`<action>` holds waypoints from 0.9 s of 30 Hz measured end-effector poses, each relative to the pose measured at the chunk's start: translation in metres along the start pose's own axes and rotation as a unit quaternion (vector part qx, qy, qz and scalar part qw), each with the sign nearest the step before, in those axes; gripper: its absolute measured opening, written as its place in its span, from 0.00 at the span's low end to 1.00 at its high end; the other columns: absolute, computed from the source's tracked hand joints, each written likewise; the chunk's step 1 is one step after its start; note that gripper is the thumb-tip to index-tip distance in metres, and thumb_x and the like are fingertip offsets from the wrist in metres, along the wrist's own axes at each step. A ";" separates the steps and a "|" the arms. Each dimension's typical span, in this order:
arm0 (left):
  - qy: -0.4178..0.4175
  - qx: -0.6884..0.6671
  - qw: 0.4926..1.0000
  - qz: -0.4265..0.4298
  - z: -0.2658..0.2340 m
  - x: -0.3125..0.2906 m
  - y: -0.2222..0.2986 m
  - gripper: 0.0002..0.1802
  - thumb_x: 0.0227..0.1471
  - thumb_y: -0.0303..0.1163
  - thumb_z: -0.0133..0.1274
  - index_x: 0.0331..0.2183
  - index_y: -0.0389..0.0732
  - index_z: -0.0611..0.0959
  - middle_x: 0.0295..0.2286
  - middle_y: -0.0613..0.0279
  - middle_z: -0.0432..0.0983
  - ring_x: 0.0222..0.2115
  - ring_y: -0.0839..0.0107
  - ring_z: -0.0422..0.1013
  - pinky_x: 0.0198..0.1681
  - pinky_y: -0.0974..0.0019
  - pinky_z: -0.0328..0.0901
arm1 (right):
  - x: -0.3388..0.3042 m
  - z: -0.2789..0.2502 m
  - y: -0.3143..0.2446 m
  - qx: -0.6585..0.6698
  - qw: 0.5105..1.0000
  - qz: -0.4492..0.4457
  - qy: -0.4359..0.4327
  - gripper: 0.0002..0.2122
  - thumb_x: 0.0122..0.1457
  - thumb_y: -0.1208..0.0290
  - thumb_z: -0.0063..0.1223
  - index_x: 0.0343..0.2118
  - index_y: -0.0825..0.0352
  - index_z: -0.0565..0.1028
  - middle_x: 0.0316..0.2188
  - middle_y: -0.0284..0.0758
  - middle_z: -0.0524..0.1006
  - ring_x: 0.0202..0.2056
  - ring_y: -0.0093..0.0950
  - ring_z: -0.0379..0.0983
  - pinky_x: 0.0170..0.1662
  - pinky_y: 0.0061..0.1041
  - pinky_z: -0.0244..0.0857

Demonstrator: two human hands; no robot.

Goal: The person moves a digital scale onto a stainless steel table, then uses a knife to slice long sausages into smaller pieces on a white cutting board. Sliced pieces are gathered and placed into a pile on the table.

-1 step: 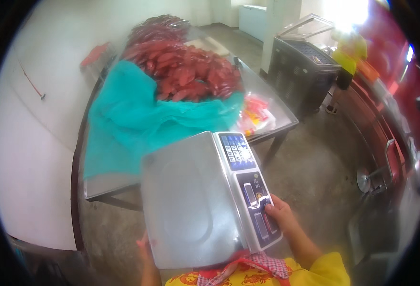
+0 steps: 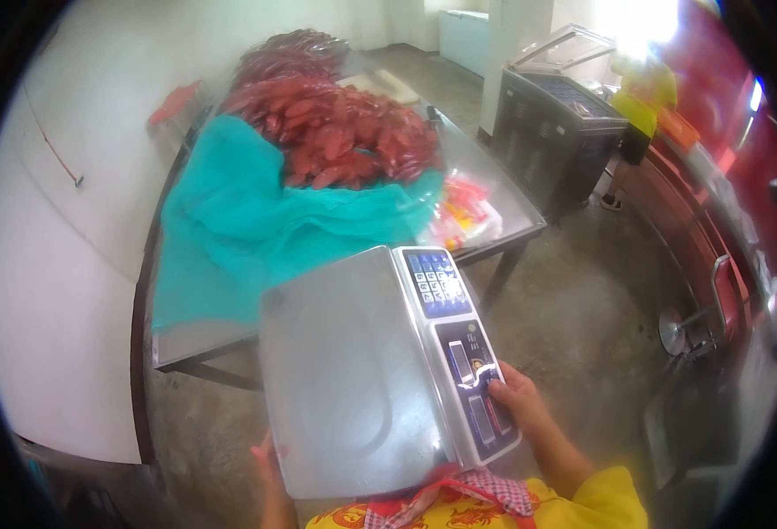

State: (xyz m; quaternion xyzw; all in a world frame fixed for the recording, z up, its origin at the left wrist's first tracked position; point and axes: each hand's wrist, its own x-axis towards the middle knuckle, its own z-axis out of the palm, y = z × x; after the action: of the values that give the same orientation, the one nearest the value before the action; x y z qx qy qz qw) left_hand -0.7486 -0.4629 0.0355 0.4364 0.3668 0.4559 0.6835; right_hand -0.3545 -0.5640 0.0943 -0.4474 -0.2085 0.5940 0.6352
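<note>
I carry a weighing scale (image 2: 349,353) close to my body, between both hands. It has a flat metal pan and a white side panel with a keypad (image 2: 439,282) and small displays. My right hand (image 2: 519,398) grips the panel edge, the thumb on its face and the other fingers hidden beneath. At the scale's left edge, my left hand (image 2: 268,460) is closed on it, mostly hidden by the pan. Past the scale lies a crumpled teal cloth (image 2: 221,203) on a metal table (image 2: 208,342). Behind the cloth is a large heap of red wrapped packets (image 2: 336,132).
Colourful plastic bags (image 2: 466,212) lie by the table's right corner. A dark chest (image 2: 552,132) with a raised glass lid stands beyond, near a person in a yellow top (image 2: 649,97). A chair (image 2: 702,322) is at the right. A white chest (image 2: 463,41) stands farther back.
The view has shifted very slightly, so the table and its contents sit a little farther left. Both hands keep the same hold on the scale.
</note>
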 end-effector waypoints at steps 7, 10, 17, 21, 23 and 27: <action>0.030 0.039 0.998 -0.049 0.097 -0.055 -0.066 0.57 0.48 0.72 0.41 0.56 0.25 0.60 0.53 0.45 0.65 0.52 0.57 0.64 0.56 0.58 0.58 | -0.090 -0.115 -0.030 -0.004 0.997 -0.060 0.040 0.26 0.59 0.72 0.54 0.58 0.75 0.60 0.46 0.36 0.74 0.45 0.21 0.72 0.50 0.21 0.66; -0.035 0.021 0.998 -0.042 0.162 -0.049 -0.080 0.58 0.44 0.71 0.49 0.57 0.26 0.61 0.52 0.46 0.66 0.52 0.58 0.65 0.56 0.59 0.59 | -0.132 -0.161 -0.054 0.007 0.994 -0.081 0.069 0.26 0.58 0.72 0.55 0.57 0.76 0.61 0.46 0.37 0.74 0.44 0.22 0.72 0.49 0.22 0.66; -0.191 0.031 0.981 -0.013 0.304 0.036 -0.089 0.51 0.42 0.60 0.59 0.59 0.37 0.63 0.52 0.53 0.67 0.51 0.64 0.66 0.54 0.62 0.62 | -0.143 -0.252 -0.113 0.072 0.986 -0.095 0.120 0.20 0.56 0.75 0.53 0.51 0.75 0.66 0.42 0.38 0.76 0.40 0.26 0.76 0.45 0.27 0.70; -0.293 -0.083 0.952 -0.019 0.372 0.123 -0.120 0.46 0.46 0.52 0.61 0.59 0.38 0.62 0.54 0.53 0.64 0.54 0.65 0.63 0.55 0.63 0.62 | -0.093 -0.300 -0.142 0.065 0.967 -0.141 0.203 0.16 0.55 0.76 0.49 0.47 0.74 0.70 0.38 0.40 0.78 0.38 0.29 0.77 0.44 0.28 0.71; -0.253 -0.045 0.964 -0.067 0.405 0.168 -0.131 0.63 0.34 0.66 0.62 0.60 0.32 0.58 0.54 0.53 0.63 0.54 0.64 0.63 0.57 0.63 0.57 | -0.062 -0.318 -0.164 0.051 0.954 -0.153 0.254 0.15 0.57 0.73 0.47 0.45 0.74 0.71 0.37 0.38 0.78 0.37 0.29 0.77 0.44 0.28 0.70; -0.283 -0.036 0.958 -0.036 0.456 0.260 -0.130 0.62 0.38 0.67 0.58 0.60 0.31 0.57 0.55 0.53 0.61 0.55 0.65 0.61 0.58 0.63 0.56 | 0.001 -0.341 -0.225 0.048 0.937 -0.184 0.292 0.14 0.58 0.71 0.47 0.45 0.73 0.72 0.38 0.37 0.78 0.38 0.28 0.76 0.45 0.27 0.69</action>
State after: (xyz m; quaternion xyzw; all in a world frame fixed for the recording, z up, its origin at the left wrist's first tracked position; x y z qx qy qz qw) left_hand -0.2166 -0.3632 0.0473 0.5094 0.1575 0.3020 0.7903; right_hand 0.0451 -0.6487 0.1029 -0.5241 -0.0635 0.3190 0.7871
